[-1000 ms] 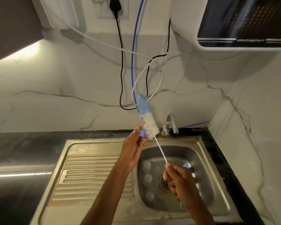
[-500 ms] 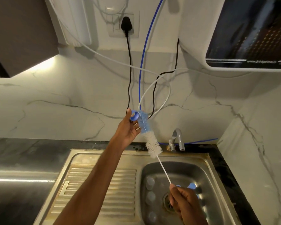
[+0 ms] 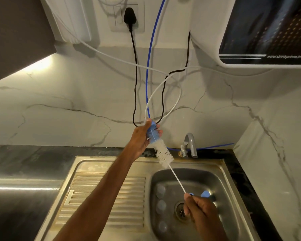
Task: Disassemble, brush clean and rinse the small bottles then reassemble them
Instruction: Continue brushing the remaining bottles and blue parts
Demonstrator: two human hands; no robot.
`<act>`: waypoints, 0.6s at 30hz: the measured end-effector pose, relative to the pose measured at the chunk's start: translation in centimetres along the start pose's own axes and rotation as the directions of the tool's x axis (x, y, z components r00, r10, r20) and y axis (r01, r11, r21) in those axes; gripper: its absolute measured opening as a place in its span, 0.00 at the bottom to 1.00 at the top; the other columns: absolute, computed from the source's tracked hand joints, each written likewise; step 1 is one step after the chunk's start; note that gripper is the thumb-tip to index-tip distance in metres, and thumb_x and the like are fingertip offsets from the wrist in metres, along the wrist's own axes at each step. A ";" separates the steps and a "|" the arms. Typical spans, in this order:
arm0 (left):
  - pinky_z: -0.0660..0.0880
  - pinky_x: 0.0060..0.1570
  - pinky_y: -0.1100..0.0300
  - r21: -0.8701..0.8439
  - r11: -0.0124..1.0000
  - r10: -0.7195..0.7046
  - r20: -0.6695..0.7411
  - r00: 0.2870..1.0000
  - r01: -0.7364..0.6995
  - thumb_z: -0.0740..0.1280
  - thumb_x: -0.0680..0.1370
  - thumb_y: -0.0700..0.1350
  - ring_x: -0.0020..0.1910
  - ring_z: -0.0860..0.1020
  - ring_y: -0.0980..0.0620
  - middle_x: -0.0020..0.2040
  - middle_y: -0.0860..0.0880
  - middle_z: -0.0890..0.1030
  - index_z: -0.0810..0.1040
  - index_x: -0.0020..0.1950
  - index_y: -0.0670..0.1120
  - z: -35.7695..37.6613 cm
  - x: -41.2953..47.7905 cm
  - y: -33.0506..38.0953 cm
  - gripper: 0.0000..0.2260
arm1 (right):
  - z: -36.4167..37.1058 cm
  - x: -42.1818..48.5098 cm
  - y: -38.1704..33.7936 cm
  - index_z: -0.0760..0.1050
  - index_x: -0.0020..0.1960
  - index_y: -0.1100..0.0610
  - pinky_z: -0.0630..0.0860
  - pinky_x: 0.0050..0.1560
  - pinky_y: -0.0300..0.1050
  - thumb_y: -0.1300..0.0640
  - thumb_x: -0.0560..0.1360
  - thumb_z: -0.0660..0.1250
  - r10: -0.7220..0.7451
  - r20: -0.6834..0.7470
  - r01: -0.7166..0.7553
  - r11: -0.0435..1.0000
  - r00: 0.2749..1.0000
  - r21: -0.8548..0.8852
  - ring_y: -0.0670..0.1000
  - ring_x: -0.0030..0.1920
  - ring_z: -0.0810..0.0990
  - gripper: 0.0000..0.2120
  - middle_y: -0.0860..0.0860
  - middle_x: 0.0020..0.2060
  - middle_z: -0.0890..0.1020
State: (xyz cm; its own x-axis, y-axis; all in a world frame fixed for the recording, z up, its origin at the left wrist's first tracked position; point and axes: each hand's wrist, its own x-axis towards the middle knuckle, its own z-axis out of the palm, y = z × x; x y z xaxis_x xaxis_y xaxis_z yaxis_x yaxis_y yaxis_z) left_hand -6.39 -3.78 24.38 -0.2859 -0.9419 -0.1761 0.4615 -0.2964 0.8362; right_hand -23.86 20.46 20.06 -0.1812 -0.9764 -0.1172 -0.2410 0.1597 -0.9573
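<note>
Your left hand (image 3: pixel 141 136) is curled around the blue tip of the bottle brush (image 3: pixel 164 156), and your right hand (image 3: pixel 203 211) pinches its wire handle (image 3: pixel 178 181), above the sink (image 3: pixel 222 171). Twist with short strokes and keep the wire straight. The small bottles (image 3: pixel 161 206) lie in the basin.

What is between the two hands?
The brush: in the head view its white bristles and thin stem run from the left hand down to the right hand.
</note>
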 end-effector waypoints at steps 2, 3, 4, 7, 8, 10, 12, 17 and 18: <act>0.80 0.55 0.48 0.001 0.999 -0.033 0.076 0.997 0.033 0.65 0.83 0.53 0.51 0.82 0.43 0.52 0.42 0.82 0.77 0.58 0.40 0.2 -0.1 -1.1 0.16 | -0.9 0.2 -1.6 0.70 0.27 0.55 0.54 0.22 0.34 0.49 0.82 0.63 0.246 0.228 -0.305 0.911 0.942 0.276 0.46 0.19 0.56 0.25 0.51 0.23 0.59; 0.78 0.58 0.47 -0.020 0.999 -0.046 0.095 0.994 0.048 0.65 0.83 0.53 0.52 0.82 0.42 0.53 0.42 0.82 0.78 0.57 0.40 0.1 -0.2 -1.3 0.16 | -1.5 0.4 -1.9 0.69 0.29 0.56 0.52 0.22 0.32 0.48 0.81 0.63 0.306 0.355 -0.430 0.829 0.884 0.357 0.46 0.20 0.54 0.24 0.51 0.24 0.57; 0.77 0.60 0.46 -0.058 0.997 -0.054 0.102 0.993 0.060 0.65 0.83 0.53 0.54 0.82 0.43 0.53 0.41 0.83 0.79 0.58 0.40 0.0 -0.3 -1.3 0.16 | -2.0 0.6 -2.1 0.69 0.31 0.55 0.52 0.22 0.32 0.48 0.81 0.63 0.307 0.478 -0.519 0.750 0.823 0.411 0.45 0.20 0.55 0.22 0.50 0.25 0.58; 0.79 0.62 0.48 -0.216 0.974 -0.045 0.096 0.994 0.065 0.63 0.84 0.52 0.57 0.82 0.42 0.57 0.38 0.82 0.77 0.63 0.35 -0.6 0.0 -0.8 0.20 | -3.1 1.0 -2.0 0.73 0.38 0.53 0.56 0.22 0.37 0.46 0.83 0.62 0.135 0.658 -0.598 0.579 0.741 0.555 0.44 0.23 0.62 0.17 0.47 0.27 0.69; 0.80 0.61 0.49 -0.255 0.965 -0.035 0.091 0.995 0.057 0.64 0.84 0.52 0.57 0.82 0.42 0.57 0.38 0.82 0.75 0.65 0.35 -0.8 0.4 -0.7 0.21 | -3.0 1.0 -1.6 0.73 0.38 0.53 0.55 0.22 0.37 0.46 0.83 0.62 0.154 0.657 -0.614 0.557 0.738 0.559 0.44 0.23 0.62 0.17 0.46 0.27 0.69; 0.81 0.58 0.49 -0.285 0.957 -0.034 0.078 0.996 0.055 0.65 0.83 0.52 0.55 0.81 0.42 0.55 0.39 0.81 0.74 0.63 0.36 -0.5 0.9 -0.7 0.20 | -2.2 1.5 -1.4 0.72 0.32 0.54 0.52 0.21 0.35 0.46 0.81 0.65 0.310 0.587 -0.638 0.582 0.748 0.505 0.44 0.20 0.58 0.21 0.48 0.25 0.62; 0.80 0.54 0.49 -0.247 0.968 -0.032 0.067 0.997 0.047 0.65 0.83 0.54 0.51 0.81 0.44 0.51 0.40 0.80 0.76 0.58 0.38 0.0 1.2 -1.3 0.18 | -1.1 1.1 -1.8 0.71 0.28 0.55 0.53 0.20 0.33 0.48 0.82 0.64 0.305 0.292 -0.405 0.823 0.906 0.398 0.45 0.18 0.57 0.25 0.50 0.23 0.59; 0.75 0.65 0.43 -0.097 0.995 -0.015 0.008 1.000 0.016 0.65 0.82 0.54 0.47 0.82 0.45 0.47 0.43 0.83 0.75 0.61 0.37 0.6 1.3 -2.8 0.19 | -0.4 1.8 1.1 0.75 0.31 0.53 0.76 0.30 0.41 0.44 0.82 0.60 -0.223 -0.217 0.094 0.871 0.950 -0.482 0.43 0.27 0.78 0.23 0.45 0.25 0.78; 0.75 0.66 0.42 -0.087 0.996 -0.012 -0.010 1.000 0.011 0.65 0.82 0.53 0.47 0.82 0.44 0.47 0.43 0.83 0.74 0.62 0.37 0.6 1.4 -2.7 0.20 | -0.5 1.7 1.4 0.75 0.32 0.53 0.76 0.29 0.44 0.44 0.82 0.59 -0.240 -0.231 0.086 0.846 0.943 -0.527 0.44 0.27 0.78 0.23 0.45 0.25 0.77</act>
State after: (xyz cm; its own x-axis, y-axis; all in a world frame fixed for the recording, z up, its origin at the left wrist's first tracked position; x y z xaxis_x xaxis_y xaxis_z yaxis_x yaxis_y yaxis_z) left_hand -8.53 -4.20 22.18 -0.2827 -0.9399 -0.1914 0.5292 -0.3193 0.7861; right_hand -25.00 19.13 18.67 -0.3335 -0.9254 0.1800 -0.7214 0.1276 -0.6806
